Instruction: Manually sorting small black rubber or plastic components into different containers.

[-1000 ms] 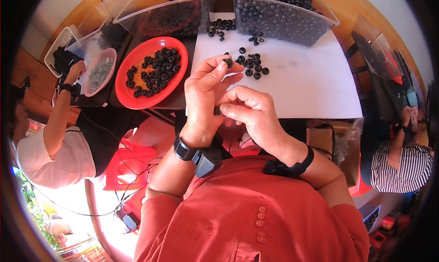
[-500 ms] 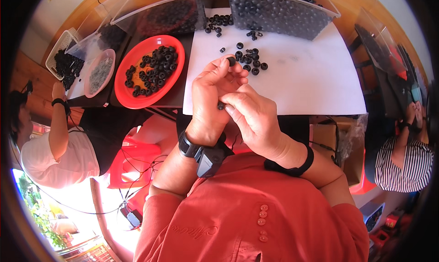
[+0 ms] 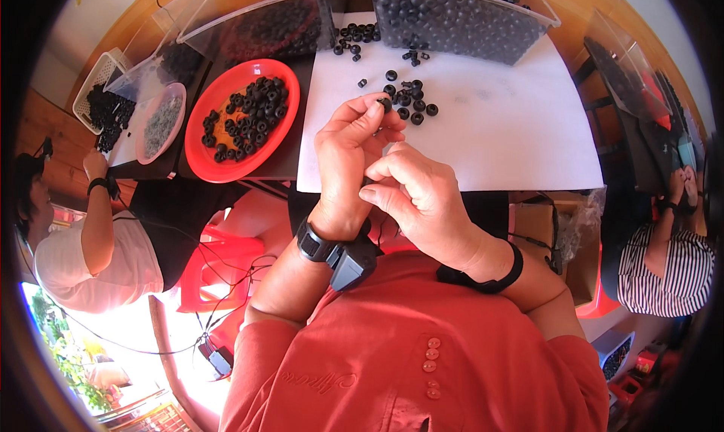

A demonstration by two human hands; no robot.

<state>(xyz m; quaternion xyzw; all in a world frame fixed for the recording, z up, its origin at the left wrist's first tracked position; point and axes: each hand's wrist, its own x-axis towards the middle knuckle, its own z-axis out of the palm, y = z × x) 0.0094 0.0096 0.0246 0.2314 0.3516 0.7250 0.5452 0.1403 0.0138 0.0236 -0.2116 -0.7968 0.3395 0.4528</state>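
Observation:
My left hand (image 3: 343, 149) is raised over the near edge of the white sheet (image 3: 520, 145). Its thumb and forefinger pinch a round black bead-like piece (image 3: 385, 105), while the other fingers curl loosely. Just below, my right hand (image 3: 422, 191) is closed in a pinch against the left palm. A small dark bit (image 3: 367, 181) shows at its fingertips, too covered to name. Beyond the hands lies a loose group of round black pieces (image 3: 417, 105), some with a hole through them.
A red plate (image 3: 194, 147) of black ring-shaped pieces stands left. Clear bins (image 3: 460, 36) of black pieces line the back. Farther left are a pink dish (image 3: 179, 100) of small clear parts and a white basket (image 3: 81, 104). One person sits on each side.
My right hand has shifted slightly, its thumb drawing nearer the fingertips, and the dark bit there is more hidden. The piece in my left hand has turned a little.

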